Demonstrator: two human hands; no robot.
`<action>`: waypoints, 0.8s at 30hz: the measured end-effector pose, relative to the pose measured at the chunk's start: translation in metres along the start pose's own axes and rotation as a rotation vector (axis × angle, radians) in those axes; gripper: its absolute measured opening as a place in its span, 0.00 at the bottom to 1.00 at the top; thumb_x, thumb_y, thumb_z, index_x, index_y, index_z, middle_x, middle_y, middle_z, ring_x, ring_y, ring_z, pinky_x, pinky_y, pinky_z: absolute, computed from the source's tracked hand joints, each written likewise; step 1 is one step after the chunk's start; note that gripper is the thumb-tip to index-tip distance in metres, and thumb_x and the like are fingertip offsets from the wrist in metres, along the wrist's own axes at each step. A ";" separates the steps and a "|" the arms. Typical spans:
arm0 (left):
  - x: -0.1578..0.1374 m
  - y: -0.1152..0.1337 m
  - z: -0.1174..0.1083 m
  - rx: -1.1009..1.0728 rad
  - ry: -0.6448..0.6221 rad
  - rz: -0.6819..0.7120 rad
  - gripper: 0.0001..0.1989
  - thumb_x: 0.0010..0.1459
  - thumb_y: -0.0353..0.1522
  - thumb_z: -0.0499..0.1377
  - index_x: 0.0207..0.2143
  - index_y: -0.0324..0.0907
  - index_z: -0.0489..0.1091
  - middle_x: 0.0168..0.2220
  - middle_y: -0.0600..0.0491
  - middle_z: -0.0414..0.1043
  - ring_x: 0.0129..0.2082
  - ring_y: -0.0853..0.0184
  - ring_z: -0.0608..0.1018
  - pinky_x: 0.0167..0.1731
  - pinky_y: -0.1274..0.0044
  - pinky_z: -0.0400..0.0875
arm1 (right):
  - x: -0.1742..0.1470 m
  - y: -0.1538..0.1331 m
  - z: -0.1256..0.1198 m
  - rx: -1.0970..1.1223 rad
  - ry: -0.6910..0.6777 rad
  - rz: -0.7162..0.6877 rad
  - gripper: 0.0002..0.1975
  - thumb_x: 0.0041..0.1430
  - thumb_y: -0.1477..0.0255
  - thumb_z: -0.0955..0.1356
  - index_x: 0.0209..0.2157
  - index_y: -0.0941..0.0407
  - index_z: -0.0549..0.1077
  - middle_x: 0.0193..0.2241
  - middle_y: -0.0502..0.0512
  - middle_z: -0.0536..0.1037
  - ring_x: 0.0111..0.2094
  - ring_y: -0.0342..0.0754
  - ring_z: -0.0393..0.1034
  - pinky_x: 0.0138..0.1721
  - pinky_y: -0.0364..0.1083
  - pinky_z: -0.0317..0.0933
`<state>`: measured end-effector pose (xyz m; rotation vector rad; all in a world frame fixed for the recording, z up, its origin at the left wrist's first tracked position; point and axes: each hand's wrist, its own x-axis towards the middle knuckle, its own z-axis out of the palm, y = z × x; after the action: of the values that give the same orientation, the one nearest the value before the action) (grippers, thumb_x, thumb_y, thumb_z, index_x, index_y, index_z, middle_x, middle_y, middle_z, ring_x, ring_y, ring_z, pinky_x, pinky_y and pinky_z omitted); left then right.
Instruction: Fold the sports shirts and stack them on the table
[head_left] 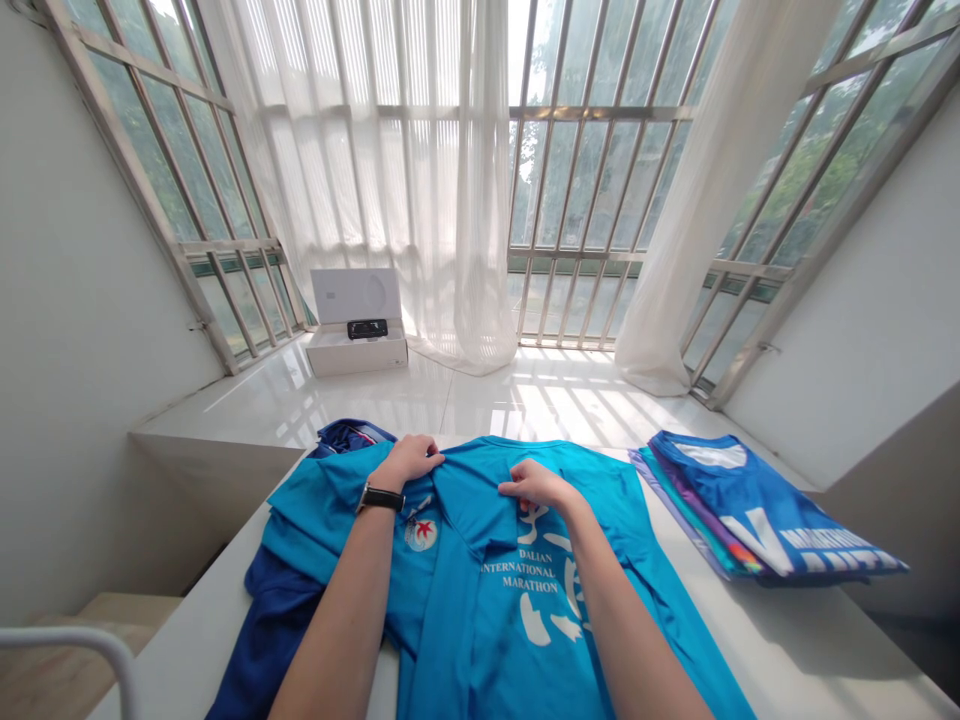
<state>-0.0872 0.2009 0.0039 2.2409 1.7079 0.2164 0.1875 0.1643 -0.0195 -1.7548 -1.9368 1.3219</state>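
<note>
A turquoise T-shirt (480, 610) with white "Dalian International Marathon" lettering lies spread on the white table, one part folded inward. My left hand (411, 460), wearing a black-strapped watch (381, 498) at the wrist, pinches its fabric near the upper edge. Further right, my right hand (536, 482) pinches the tip of the folded-over part above the print. A round badge with a red star (421, 534) shows on the cloth beside my left wrist. Under the shirt's left side lies dark blue clothing (274, 610), mostly covered.
A stack of folded shirts (757, 510), blue on top, sits at the table's right. Behind, on the glossy sill (465, 400), stands an open white box (358, 352) with a black device (367, 328). White curtains (420, 200) hang before barred windows. A white curved rail (82, 640) is at lower left.
</note>
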 end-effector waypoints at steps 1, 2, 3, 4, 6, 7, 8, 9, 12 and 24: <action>0.000 0.000 0.000 -0.007 0.012 0.003 0.10 0.61 0.38 0.59 0.37 0.42 0.77 0.43 0.47 0.80 0.45 0.57 0.79 0.43 0.75 0.69 | -0.001 -0.001 0.000 0.003 -0.002 0.000 0.20 0.59 0.63 0.72 0.21 0.53 0.62 0.13 0.44 0.69 0.18 0.42 0.69 0.18 0.38 0.56; 0.000 0.000 0.001 -0.016 0.024 0.010 0.10 0.62 0.37 0.58 0.37 0.43 0.77 0.43 0.47 0.80 0.45 0.58 0.79 0.43 0.75 0.69 | -0.001 -0.001 0.000 0.005 -0.002 0.002 0.20 0.59 0.64 0.72 0.21 0.53 0.62 0.13 0.44 0.69 0.18 0.42 0.69 0.18 0.38 0.56; 0.001 0.000 0.001 -0.027 0.034 0.019 0.10 0.62 0.37 0.57 0.38 0.43 0.76 0.43 0.48 0.80 0.45 0.59 0.79 0.43 0.75 0.69 | -0.002 -0.002 -0.001 0.008 -0.002 0.003 0.20 0.59 0.64 0.72 0.20 0.53 0.62 0.13 0.44 0.69 0.18 0.41 0.68 0.18 0.38 0.56; 0.001 0.001 0.002 -0.040 0.043 0.030 0.10 0.63 0.37 0.56 0.38 0.43 0.76 0.43 0.48 0.80 0.45 0.60 0.79 0.43 0.76 0.69 | -0.003 -0.003 -0.001 0.010 -0.001 0.005 0.20 0.59 0.64 0.73 0.20 0.53 0.61 0.13 0.44 0.69 0.18 0.41 0.68 0.18 0.38 0.56; 0.001 0.002 0.003 -0.068 0.055 0.050 0.11 0.64 0.37 0.55 0.39 0.43 0.75 0.41 0.50 0.80 0.43 0.61 0.79 0.41 0.77 0.70 | -0.005 -0.005 0.000 0.013 0.002 0.008 0.21 0.59 0.64 0.73 0.20 0.54 0.61 0.13 0.44 0.69 0.17 0.41 0.67 0.18 0.37 0.56; 0.001 0.002 0.004 -0.080 0.060 0.060 0.11 0.65 0.37 0.54 0.40 0.43 0.75 0.41 0.50 0.80 0.42 0.62 0.80 0.40 0.77 0.70 | -0.006 -0.005 0.000 0.014 0.004 0.009 0.21 0.59 0.64 0.73 0.20 0.54 0.61 0.13 0.44 0.69 0.17 0.40 0.67 0.18 0.37 0.56; 0.002 0.003 0.005 -0.091 0.064 0.067 0.12 0.66 0.37 0.53 0.41 0.43 0.74 0.40 0.50 0.80 0.42 0.62 0.80 0.39 0.77 0.70 | -0.007 -0.006 0.000 0.014 0.005 0.010 0.21 0.59 0.64 0.73 0.20 0.54 0.62 0.13 0.44 0.69 0.17 0.40 0.66 0.18 0.37 0.56; 0.002 0.003 0.006 -0.099 0.068 0.073 0.12 0.66 0.38 0.52 0.41 0.43 0.74 0.40 0.50 0.80 0.41 0.62 0.80 0.39 0.77 0.70 | -0.007 -0.006 0.000 0.013 0.007 0.011 0.21 0.59 0.64 0.73 0.20 0.54 0.62 0.13 0.44 0.69 0.17 0.40 0.66 0.18 0.37 0.56; 0.004 0.003 0.008 -0.111 0.080 0.082 0.12 0.67 0.38 0.52 0.41 0.44 0.72 0.41 0.50 0.80 0.42 0.62 0.80 0.39 0.77 0.70 | -0.008 -0.008 -0.001 0.009 0.009 0.018 0.20 0.59 0.64 0.73 0.20 0.54 0.62 0.12 0.44 0.69 0.16 0.39 0.66 0.18 0.37 0.55; 0.000 0.010 0.007 -0.024 0.065 0.018 0.10 0.68 0.36 0.53 0.44 0.44 0.72 0.45 0.48 0.79 0.45 0.60 0.79 0.41 0.75 0.70 | -0.010 -0.011 -0.001 0.001 0.006 0.043 0.20 0.58 0.63 0.73 0.20 0.54 0.63 0.12 0.44 0.69 0.17 0.40 0.67 0.18 0.37 0.56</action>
<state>-0.0756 0.1974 0.0003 2.2557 1.7095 0.3160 0.1833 0.1573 -0.0070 -1.8070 -1.9056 1.3301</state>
